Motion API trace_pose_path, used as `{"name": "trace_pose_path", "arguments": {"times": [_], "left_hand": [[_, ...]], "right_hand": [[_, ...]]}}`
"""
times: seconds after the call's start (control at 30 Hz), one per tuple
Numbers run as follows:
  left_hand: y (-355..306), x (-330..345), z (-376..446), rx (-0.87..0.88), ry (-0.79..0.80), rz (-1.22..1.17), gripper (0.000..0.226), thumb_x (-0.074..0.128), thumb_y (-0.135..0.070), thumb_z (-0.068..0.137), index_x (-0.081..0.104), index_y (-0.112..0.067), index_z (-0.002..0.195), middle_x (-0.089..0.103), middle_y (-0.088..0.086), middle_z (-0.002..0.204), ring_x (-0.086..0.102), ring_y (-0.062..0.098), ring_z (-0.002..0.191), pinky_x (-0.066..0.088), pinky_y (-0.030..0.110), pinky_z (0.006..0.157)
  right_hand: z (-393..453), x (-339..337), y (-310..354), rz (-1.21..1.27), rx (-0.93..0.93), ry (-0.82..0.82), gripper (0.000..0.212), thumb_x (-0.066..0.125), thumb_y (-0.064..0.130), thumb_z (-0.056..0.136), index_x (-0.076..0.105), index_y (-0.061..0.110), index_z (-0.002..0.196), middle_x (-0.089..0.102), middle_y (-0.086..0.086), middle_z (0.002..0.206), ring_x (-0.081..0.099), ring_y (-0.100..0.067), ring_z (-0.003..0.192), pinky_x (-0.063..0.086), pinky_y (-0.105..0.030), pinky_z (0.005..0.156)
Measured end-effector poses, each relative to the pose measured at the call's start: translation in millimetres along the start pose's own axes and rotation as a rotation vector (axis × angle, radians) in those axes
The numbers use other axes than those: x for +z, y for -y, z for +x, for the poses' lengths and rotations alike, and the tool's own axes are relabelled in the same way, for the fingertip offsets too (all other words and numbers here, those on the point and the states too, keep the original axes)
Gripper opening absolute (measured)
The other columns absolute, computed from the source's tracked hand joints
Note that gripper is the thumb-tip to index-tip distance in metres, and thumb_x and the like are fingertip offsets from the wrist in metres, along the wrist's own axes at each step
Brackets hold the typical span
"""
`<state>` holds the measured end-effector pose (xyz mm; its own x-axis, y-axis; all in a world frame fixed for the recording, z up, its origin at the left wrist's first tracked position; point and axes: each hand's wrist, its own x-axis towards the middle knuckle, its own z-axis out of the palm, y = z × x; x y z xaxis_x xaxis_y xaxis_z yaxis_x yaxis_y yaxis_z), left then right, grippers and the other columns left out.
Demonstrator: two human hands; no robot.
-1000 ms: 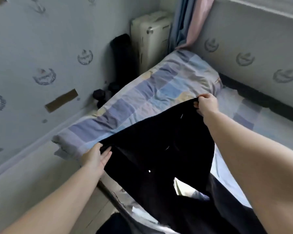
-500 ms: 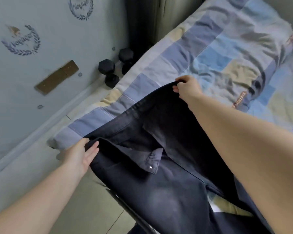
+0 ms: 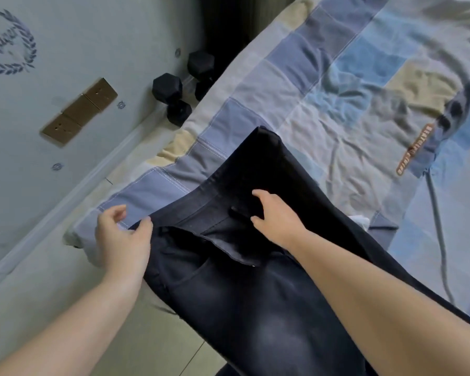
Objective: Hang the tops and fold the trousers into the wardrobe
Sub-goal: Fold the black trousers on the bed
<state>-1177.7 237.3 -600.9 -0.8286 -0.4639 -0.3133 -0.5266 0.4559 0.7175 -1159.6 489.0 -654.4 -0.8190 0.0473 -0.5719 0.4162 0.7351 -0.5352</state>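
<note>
Dark grey denim trousers [image 3: 244, 289] lie with the waistband on the patchwork bed cover [image 3: 323, 109], and the legs hang off the bed's edge toward me. My left hand [image 3: 122, 237] is at the waistband's near-left corner. Its thumb touches the fabric, and its fingers are loosely curled and apart from the thumb. My right hand [image 3: 274, 215] rests palm down on the middle of the waistband beside a belt loop, fingers slightly bent. The waistband's far corner [image 3: 266, 137] lies free on the bed. No wardrobe, tops or hangers are in view.
Two black dumbbells [image 3: 174, 96] sit on the floor between bed and wall. Brass socket plates [image 3: 79, 112] are on the wall at left. A grey cable [image 3: 437, 229] runs across the bed at right. Tiled floor [image 3: 152, 343] shows below the bed edge.
My right hand let go of the waistband's far corner and came back to the middle of the waistband. The trousers settled flat on the bed. My left hand's fingers loosened at the near corner.
</note>
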Motion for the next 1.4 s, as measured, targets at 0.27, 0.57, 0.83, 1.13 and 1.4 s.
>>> {"name": "trace_pose_path", "arguments": {"times": [0.27, 0.57, 0.83, 1.13, 1.4], "left_hand": [[-7, 52, -15, 1.443, 0.975, 0.805, 0.024, 0.044, -0.025, 0.071, 0.061, -0.033, 0.056, 0.066, -0.014, 0.114, 0.054, 0.013, 0.119, 0.041, 0.038, 0.104], [-30, 98, -1, 0.643, 0.652, 0.606, 0.049, 0.043, 0.004, 0.083, 0.065, -0.023, 0.117, 0.057, -0.008, 0.117, 0.052, 0.014, 0.113, 0.036, 0.020, 0.089], [-29, 132, 18, 0.551, 0.689, 0.849, 0.055, 0.050, -0.006, 0.080, 0.055, -0.020, 0.133, 0.043, 0.003, 0.147, 0.035, 0.027, 0.137, 0.031, 0.046, 0.111], [-49, 131, -50, 0.516, 0.619, 0.574, 0.026, 0.052, -0.005, 0.086, 0.063, -0.020, 0.104, 0.063, -0.004, 0.110, 0.056, 0.012, 0.103, 0.037, 0.023, 0.092], [-41, 195, -196, 0.056, 0.966, 0.303, 0.011, 0.054, -0.023, 0.094, 0.065, -0.025, 0.096, 0.067, -0.005, 0.109, 0.062, 0.006, 0.101, 0.050, 0.031, 0.090]], "right_hand": [[-4, 41, -22, -0.183, -0.033, 0.016, 0.042, 0.040, 0.019, 0.098, 0.043, 0.018, 0.140, 0.026, -0.001, 0.155, 0.032, -0.021, 0.139, 0.037, -0.034, 0.108], [-66, 26, -35, 0.641, -0.010, -0.573, 0.043, 0.047, 0.002, 0.093, 0.055, 0.018, 0.132, 0.040, 0.029, 0.135, 0.044, -0.004, 0.129, 0.041, -0.036, 0.107], [-68, 33, -26, 0.403, -0.147, 0.020, 0.042, 0.049, 0.026, 0.096, 0.047, 0.034, 0.137, 0.020, 0.016, 0.155, 0.007, 0.003, 0.143, 0.010, -0.022, 0.117], [-110, 11, -84, 0.618, 0.090, -0.198, 0.035, 0.051, 0.025, 0.095, 0.055, 0.035, 0.129, 0.051, 0.021, 0.132, 0.042, 0.007, 0.120, 0.026, -0.004, 0.093], [-188, 26, -198, 0.888, 0.458, -0.342, 0.028, 0.051, 0.019, 0.095, 0.063, 0.028, 0.119, 0.062, 0.012, 0.117, 0.054, -0.001, 0.107, 0.039, -0.020, 0.100]]}}
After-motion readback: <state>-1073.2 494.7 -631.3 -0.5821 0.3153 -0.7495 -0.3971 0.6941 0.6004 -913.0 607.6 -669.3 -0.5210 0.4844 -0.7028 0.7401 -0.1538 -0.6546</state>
